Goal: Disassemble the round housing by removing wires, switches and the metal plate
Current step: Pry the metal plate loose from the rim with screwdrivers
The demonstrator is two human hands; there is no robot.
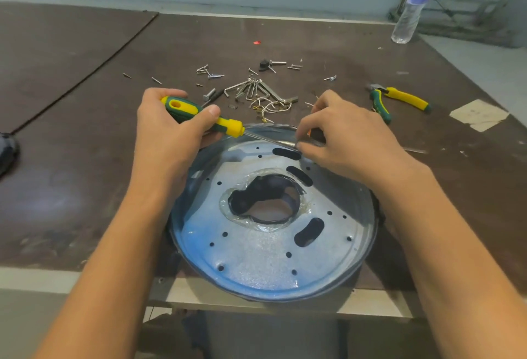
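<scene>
Head view showed the housing [273,244] lying at the near edge of the surface [85,159]. The left hand [171,130] gripped the screwdriver [228,126] by its handle; the right hand [342,136] pinched its shaft at the far rim. Seemingly a rim fitting was being freed; next the tip needed seating squarely.

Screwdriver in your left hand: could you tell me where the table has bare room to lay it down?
Bare table left of the left hand is widest. Another patch lies between the pliers and the water bottle. Behind the housing it is crowded with screws, hex keys and wires.
</scene>
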